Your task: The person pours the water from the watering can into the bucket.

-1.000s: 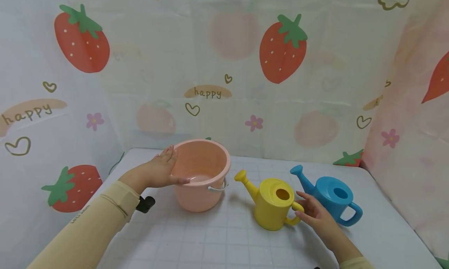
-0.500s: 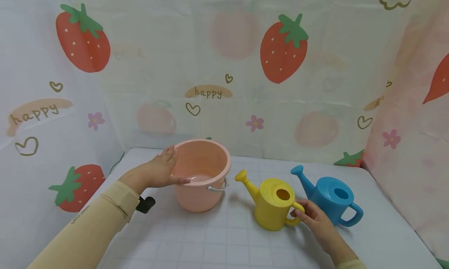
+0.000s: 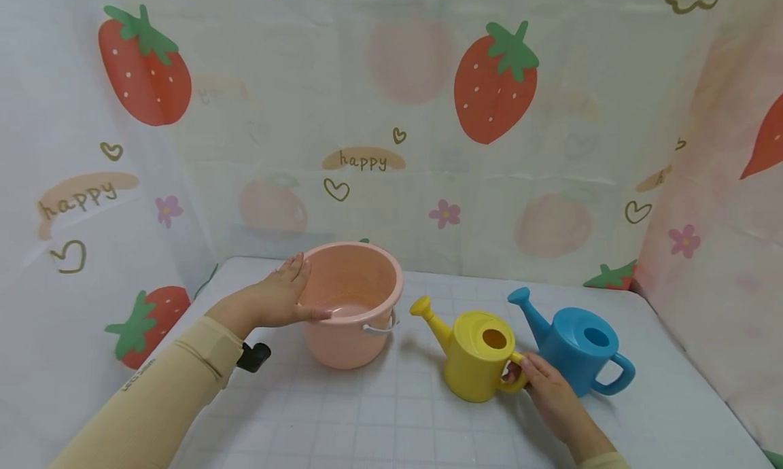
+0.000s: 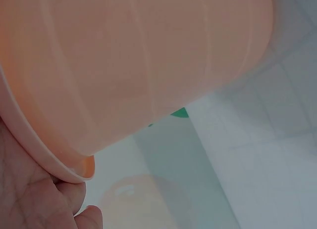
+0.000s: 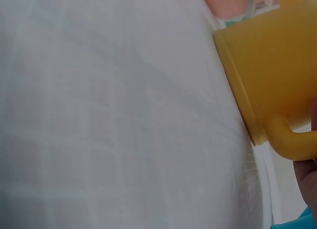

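Observation:
At centre left in the head view stands a pale pink bucket (image 3: 345, 346) with a thin white handle. My left hand (image 3: 278, 296) rests across its left rim, fingers spread and fairly straight, thumb along the front rim. The left wrist view shows the palm (image 4: 25, 184) against the rim. To the right, a yellow watering can (image 3: 471, 370) stands upright, spout towards the bucket. My right hand (image 3: 553, 397) grips its loop handle, fingers curled through it. In the right wrist view the can's base (image 5: 240, 90) sits at the table surface, and much of the hand is out of frame.
A blue watering can (image 3: 578, 350) stands just right of and behind my right hand, its spout pointing left. All stand on a white table (image 3: 367, 421) with a faint grid. A strawberry-printed curtain (image 3: 391, 81) encloses the back and sides.
My right hand has moved in on the yellow watering can's handle, and its fingers have curled round it. The left hand, bucket and both cans stay in place.

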Action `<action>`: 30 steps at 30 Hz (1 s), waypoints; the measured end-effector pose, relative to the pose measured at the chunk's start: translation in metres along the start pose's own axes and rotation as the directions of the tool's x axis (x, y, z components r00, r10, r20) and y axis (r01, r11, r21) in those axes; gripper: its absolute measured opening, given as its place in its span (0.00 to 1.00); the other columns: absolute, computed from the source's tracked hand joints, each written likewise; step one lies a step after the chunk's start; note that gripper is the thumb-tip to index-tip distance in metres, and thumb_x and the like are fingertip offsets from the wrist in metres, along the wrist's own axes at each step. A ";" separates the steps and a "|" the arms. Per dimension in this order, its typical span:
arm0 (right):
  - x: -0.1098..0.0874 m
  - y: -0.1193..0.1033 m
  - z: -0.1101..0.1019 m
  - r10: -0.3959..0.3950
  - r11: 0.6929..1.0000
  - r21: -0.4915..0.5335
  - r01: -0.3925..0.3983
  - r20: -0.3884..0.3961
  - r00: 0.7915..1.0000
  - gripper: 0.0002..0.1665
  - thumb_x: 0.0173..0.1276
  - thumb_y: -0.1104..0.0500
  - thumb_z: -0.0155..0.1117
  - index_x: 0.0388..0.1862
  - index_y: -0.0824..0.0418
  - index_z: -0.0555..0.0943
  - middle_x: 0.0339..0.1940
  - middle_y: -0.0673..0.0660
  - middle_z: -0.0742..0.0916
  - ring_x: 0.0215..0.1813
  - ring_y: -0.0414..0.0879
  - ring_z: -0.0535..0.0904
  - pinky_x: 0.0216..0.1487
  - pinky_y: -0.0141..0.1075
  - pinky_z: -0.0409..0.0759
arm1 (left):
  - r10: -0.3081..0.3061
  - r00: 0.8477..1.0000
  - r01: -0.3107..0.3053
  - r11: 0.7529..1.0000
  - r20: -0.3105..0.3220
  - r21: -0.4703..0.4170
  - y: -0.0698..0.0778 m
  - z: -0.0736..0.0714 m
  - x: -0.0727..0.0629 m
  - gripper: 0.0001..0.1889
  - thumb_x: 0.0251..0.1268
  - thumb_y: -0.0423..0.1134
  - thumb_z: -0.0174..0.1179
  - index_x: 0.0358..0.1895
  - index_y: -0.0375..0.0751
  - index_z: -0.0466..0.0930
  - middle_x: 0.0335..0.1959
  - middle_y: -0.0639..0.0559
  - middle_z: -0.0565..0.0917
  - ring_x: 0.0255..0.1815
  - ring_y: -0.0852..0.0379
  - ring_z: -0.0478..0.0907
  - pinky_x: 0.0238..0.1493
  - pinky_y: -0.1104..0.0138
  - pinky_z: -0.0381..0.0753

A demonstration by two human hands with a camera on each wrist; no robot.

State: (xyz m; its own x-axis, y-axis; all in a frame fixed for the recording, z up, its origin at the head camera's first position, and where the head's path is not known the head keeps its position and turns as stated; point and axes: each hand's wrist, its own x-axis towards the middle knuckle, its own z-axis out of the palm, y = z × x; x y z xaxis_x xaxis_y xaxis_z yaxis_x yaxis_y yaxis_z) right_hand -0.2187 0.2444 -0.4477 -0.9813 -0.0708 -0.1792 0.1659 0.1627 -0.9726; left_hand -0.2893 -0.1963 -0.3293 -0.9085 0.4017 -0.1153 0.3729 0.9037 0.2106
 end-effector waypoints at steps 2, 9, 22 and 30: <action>0.000 -0.001 0.000 -0.006 1.000 0.005 0.006 0.007 1.000 0.24 0.76 0.49 0.35 0.46 0.68 0.71 0.42 0.60 0.74 0.51 0.52 0.68 0.56 0.39 0.69 | 0.001 1.000 -0.001 1.000 -0.003 0.000 0.000 0.000 0.000 0.63 0.46 0.78 0.44 0.70 0.26 0.36 0.71 0.31 0.35 0.71 0.37 0.33 0.68 0.47 0.43; -0.001 -0.002 0.000 -0.015 1.000 0.026 0.014 0.057 0.998 0.24 0.76 0.49 0.34 0.41 0.71 0.67 0.39 0.61 0.72 0.50 0.52 0.67 0.53 0.37 0.69 | -0.002 1.000 0.002 1.000 0.006 -0.002 -0.001 -0.001 -0.001 0.64 0.46 0.78 0.44 0.70 0.26 0.35 0.71 0.32 0.34 0.71 0.37 0.32 0.68 0.46 0.42; -0.009 -0.002 0.012 -0.014 0.994 0.105 0.017 -0.030 0.999 0.20 0.76 0.53 0.36 0.40 0.71 0.66 0.35 0.59 0.71 0.46 0.52 0.67 0.49 0.36 0.69 | 0.000 1.000 0.000 1.000 0.011 -0.004 0.001 0.000 0.000 0.62 0.48 0.76 0.46 0.70 0.26 0.35 0.71 0.31 0.35 0.71 0.36 0.32 0.68 0.47 0.42; -0.013 -0.001 0.013 -0.070 0.992 0.096 0.080 -0.102 0.992 0.21 0.76 0.53 0.36 0.38 0.71 0.66 0.31 0.58 0.69 0.44 0.53 0.66 0.45 0.33 0.69 | 0.008 1.000 -0.008 1.000 0.010 -0.002 0.000 0.000 0.001 0.62 0.48 0.76 0.45 0.69 0.25 0.35 0.71 0.31 0.34 0.71 0.37 0.31 0.68 0.47 0.41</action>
State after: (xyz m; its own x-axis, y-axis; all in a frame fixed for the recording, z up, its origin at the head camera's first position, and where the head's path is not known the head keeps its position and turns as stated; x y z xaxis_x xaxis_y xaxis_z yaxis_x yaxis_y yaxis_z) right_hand -0.2052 0.2322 -0.4469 -0.9953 0.0186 -0.0948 0.0958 0.0608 -0.9935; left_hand -0.2900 -0.1962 -0.3292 -0.9037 0.4100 -0.1232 0.3792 0.9002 0.2138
